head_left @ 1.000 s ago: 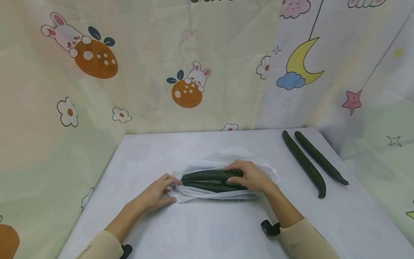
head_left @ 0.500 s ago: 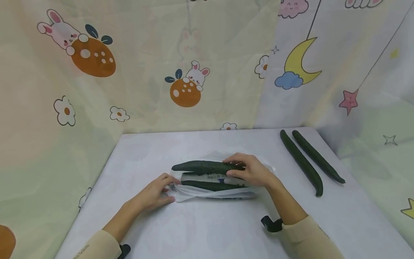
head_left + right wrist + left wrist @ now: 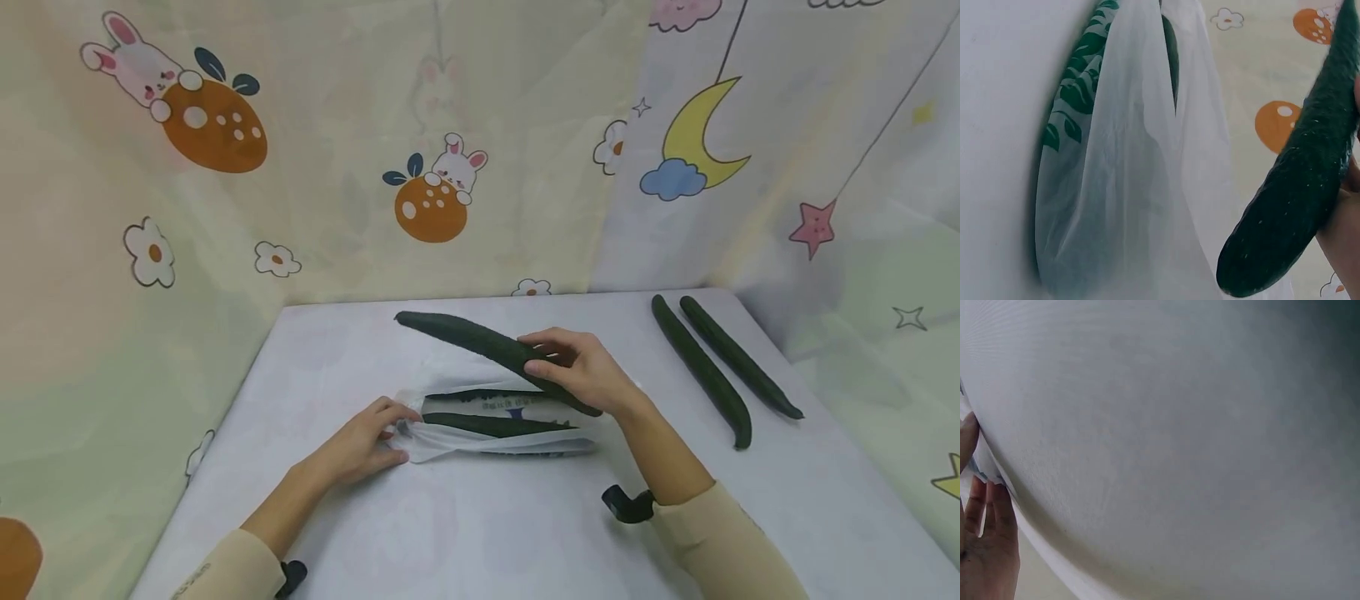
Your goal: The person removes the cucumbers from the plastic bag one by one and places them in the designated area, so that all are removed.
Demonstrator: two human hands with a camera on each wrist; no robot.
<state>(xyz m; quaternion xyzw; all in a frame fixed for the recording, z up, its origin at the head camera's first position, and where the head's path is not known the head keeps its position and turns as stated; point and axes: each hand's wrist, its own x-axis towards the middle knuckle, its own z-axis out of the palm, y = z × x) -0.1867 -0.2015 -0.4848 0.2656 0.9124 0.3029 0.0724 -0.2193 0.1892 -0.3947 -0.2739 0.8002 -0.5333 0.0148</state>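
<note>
My right hand (image 3: 588, 371) grips a long dark green cucumber (image 3: 472, 336) near its right end and holds it raised, slanting, over a white plastic bag (image 3: 450, 443). In the right wrist view, the blunt end of this cucumber (image 3: 1291, 200) hangs beside the bag (image 3: 1129, 162), which has green leaf print. Through the bag's opening another cucumber (image 3: 487, 425) shows along the front, with a dark green strip behind it, partly covered by plastic. At the bag's left end, my left hand (image 3: 367, 442) pinches the plastic; its fingers (image 3: 1002, 512) appear at the left wrist view's edge.
Two more cucumbers, one (image 3: 705, 371) beside the other (image 3: 742, 358), lie at the back right of the white-covered table (image 3: 480, 525). Behind the table hangs a printed curtain (image 3: 337, 167). Each cuff has a dark camera mount by it.
My right hand has lifted one cucumber up out of the bag, its left end rising and swinging away from me. My left hand has stayed at the bag's left end.
</note>
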